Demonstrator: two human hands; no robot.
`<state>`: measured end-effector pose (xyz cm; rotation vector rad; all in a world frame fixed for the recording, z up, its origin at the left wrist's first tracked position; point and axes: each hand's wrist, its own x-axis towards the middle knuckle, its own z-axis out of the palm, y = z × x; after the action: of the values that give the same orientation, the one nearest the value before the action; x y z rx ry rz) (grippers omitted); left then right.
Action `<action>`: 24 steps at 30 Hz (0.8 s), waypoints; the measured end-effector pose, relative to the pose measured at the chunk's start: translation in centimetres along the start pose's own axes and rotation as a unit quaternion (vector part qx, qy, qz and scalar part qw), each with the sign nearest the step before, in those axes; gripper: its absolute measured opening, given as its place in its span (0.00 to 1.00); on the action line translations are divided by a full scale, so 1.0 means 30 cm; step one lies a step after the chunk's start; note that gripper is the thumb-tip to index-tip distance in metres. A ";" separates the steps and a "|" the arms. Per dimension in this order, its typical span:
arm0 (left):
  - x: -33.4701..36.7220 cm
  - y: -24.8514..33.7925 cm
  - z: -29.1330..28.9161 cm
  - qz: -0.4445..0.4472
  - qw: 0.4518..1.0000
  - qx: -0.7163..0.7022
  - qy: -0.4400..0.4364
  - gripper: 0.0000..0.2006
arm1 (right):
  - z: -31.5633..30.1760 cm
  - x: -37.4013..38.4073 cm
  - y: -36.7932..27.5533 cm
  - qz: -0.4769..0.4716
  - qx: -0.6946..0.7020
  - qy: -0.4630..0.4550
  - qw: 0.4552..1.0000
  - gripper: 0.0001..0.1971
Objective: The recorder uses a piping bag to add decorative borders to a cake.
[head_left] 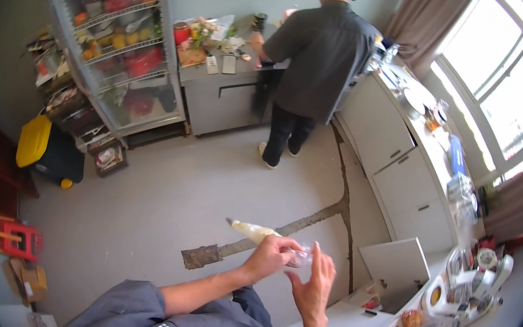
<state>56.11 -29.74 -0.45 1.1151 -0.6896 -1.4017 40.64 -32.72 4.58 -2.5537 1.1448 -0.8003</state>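
While your left hand (277,253) clenches the bag (254,231), your right hand (314,285) gapes beside it; oversqueezing could cause leakage.

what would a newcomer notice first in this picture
The pale piping bag in the left hand, lower centre, would probably draw the eye first. Next might come the stocked fridge at upper left and the yellow-lidded bin lower on that side.
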 end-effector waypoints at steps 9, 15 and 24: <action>-0.012 0.173 -0.122 0.195 0.895 0.383 0.120 0.34 | 0.029 0.297 0.091 -0.110 0.181 -0.019 0.977 0.31; 0.285 -0.030 -0.078 0.408 0.844 0.341 0.066 0.24 | 0.005 0.452 0.087 -0.276 0.244 0.019 0.930 0.24; 0.230 0.346 -0.073 0.347 0.767 0.530 0.104 0.24 | 0.136 0.555 0.155 0.047 0.414 -0.219 0.882 0.30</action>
<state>63.10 -37.72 6.47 1.5714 -1.6209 -0.1351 49.15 -48.27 5.71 -1.7975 0.5819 -0.4872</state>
